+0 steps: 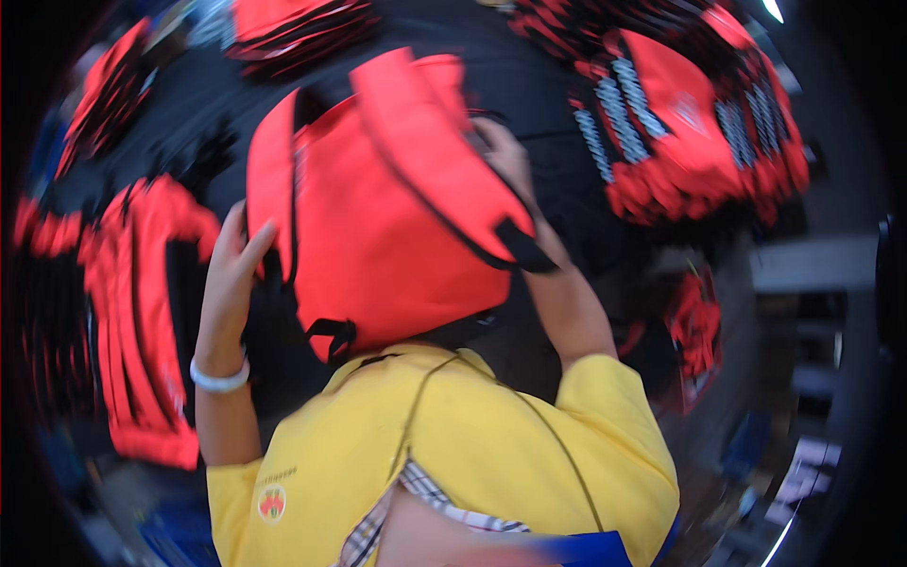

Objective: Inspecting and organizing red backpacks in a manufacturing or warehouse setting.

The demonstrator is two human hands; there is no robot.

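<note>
A red backpack [378,217] with black-edged shoulder straps is held up in front of my chest, strap side toward me. My left hand [238,248] grips its left side, thumb over the near edge and fingers hidden behind it. On the far right side, my right hand [503,151] holds the backpack near its upper edge, slightly blurred, with part of the fingers hidden by the strap. A short black buckle end [331,331] dangles at the lower left corner of the bag.
Red and black backpacks stand in a row [142,312] on the left of the dark table [397,24]. Further stacks lie at the back [293,33] and far left [106,90]. Red pieces with black-and-white cords [680,123] are piled at the right; a red bundle [694,326] sits below.
</note>
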